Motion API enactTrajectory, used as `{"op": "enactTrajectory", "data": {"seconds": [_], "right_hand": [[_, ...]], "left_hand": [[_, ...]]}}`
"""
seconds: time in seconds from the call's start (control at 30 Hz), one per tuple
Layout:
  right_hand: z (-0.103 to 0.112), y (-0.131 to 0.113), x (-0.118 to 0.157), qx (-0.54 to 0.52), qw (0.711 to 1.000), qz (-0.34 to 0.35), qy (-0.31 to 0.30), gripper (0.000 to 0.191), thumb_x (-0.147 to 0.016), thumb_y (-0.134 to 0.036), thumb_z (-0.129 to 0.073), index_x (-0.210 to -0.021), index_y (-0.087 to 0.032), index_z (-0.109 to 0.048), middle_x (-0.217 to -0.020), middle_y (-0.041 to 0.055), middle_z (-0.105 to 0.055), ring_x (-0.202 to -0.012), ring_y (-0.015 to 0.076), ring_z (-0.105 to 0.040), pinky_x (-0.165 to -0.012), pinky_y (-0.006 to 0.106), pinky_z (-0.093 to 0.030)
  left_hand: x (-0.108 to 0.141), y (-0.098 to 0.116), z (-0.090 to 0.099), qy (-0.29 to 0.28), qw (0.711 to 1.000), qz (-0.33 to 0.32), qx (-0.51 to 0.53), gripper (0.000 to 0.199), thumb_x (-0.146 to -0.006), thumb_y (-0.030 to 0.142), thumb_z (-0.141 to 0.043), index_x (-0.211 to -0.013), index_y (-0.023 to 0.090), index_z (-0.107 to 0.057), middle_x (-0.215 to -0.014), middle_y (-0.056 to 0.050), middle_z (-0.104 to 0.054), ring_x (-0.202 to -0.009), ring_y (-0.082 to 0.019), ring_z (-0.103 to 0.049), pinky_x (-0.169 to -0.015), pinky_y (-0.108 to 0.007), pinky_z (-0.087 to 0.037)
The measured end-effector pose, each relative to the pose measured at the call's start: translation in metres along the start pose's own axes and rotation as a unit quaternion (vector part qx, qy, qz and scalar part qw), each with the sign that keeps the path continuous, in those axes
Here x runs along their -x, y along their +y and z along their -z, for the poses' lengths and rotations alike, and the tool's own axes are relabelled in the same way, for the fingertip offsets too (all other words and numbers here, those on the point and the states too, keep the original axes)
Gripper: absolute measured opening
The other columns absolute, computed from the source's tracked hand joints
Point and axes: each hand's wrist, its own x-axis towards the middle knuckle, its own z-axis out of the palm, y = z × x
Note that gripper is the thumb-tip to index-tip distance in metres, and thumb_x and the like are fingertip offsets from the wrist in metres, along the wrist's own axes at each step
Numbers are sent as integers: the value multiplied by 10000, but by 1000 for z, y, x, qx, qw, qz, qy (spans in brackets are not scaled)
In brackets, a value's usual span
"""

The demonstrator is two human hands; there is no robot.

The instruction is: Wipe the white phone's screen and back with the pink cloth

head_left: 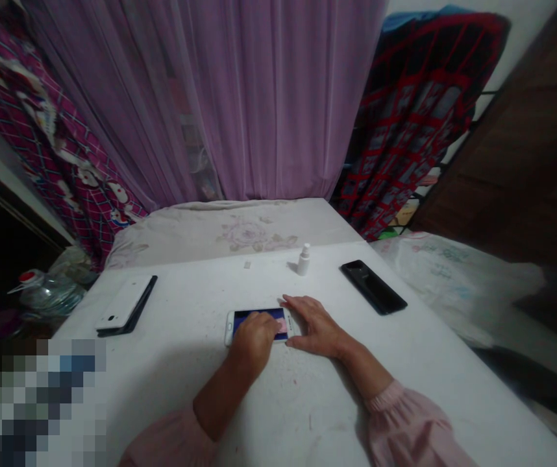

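Observation:
A white smartphone lies flat, screen up, on the white table. My left hand is closed over the screen, its fingertips pressing a small pink piece, perhaps cloth, near the phone's right end. Fingers and thumb apart, my right hand holds that right end by its upper and lower corners. The left hand hides the middle of the screen.
Beyond the phone stands a small white spray bottle. A black phone lies at the right, and a white phone rests on a dark one at the left. A plastic bag and a large bottle flank the table.

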Motion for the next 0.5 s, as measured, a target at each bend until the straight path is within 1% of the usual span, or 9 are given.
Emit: {"op": "enactTrajectory", "data": {"seconds": [0.03, 0.13, 0.17, 0.23, 0.33, 0.4, 0.47, 0.5], "right_hand": [[0, 0, 0, 1, 1000, 0, 0, 929, -709, -447, -766, -1491, -227, -317, -1389, 127, -542, -1288, 323, -455, -1105, 537, -277], [-1, 2, 1, 8, 1000, -6, -1, 923, -703, -464, -767, -1477, -194, -345, -1405, 150, -521, -1293, 334, -447, -1104, 544, -278], [-1, 3, 1, 11, 1000, -8, -2, 923, -703, -472, -765, -1475, -185, -350, -1411, 158, -512, -1296, 338, -444, -1102, 546, -280], [-1, 4, 0, 14, 1000, -7, -4, 924, -708, -489, -757, -1477, -182, -348, -1418, 164, -503, -1299, 342, -439, -1099, 551, -282], [0, 4, 0, 13, 1000, 1, -7, 929, -717, -506, -747, -1487, -196, -330, -1407, 154, -517, -1291, 336, -448, -1097, 551, -283], [0, 3, 0, 12, 1000, 4, -7, 932, -722, -504, -746, -1492, -203, -317, -1395, 147, -531, -1286, 331, -454, -1098, 548, -280], [0, 2, 0, 11, 1000, 6, -6, 934, -723, -496, -748, -1496, -208, -309, -1391, 142, -536, -1289, 331, -451, -1099, 548, -276], [0, 2, 0, 11, 1000, 6, -5, 933, -724, -491, -750, -1496, -211, -308, -1392, 141, -535, -1292, 332, -449, -1100, 549, -273]], "left_hand": [[-7, -3, 1, -9, 1000, 16, -9, 306, -985, 215, -439, -867, 171, -717, -835, -66, -704, -792, -193, -625, -769, -331, -501], [-28, -9, 2, -44, 997, 44, -38, 237, -956, 187, -496, -900, 188, -726, -869, -60, -718, -821, -201, -637, -789, -329, -492], [-32, -10, 1, -48, 997, 49, -45, 223, -950, 184, -510, -906, 194, -728, -877, -59, -720, -826, -202, -638, -790, -326, -489], [-34, -12, -1, -38, 997, 50, -51, 209, -944, 187, -522, -908, 199, -727, -876, -58, -720, -825, -200, -638, -790, -322, -486], [-23, -14, -6, -1, 999, 20, -29, 231, -955, 193, -501, -875, 196, -718, -837, -49, -715, -795, -187, -635, -778, -317, -488], [-8, -15, -8, 32, 999, -12, -2, 269, -973, 209, -467, -861, 188, -710, -815, -44, -713, -772, -179, -636, -760, -316, -495], [7, -14, -7, 68, 997, -42, 16, 293, -990, 238, -434, -896, 181, -706, -831, -51, -714, -775, -180, -638, -743, -320, -504], [14, -13, -6, 71, 996, -51, 14, 301, -995, 240, -422, -909, 172, -702, -839, -57, -714, -768, -183, -636, -734, -325, -508]]}}
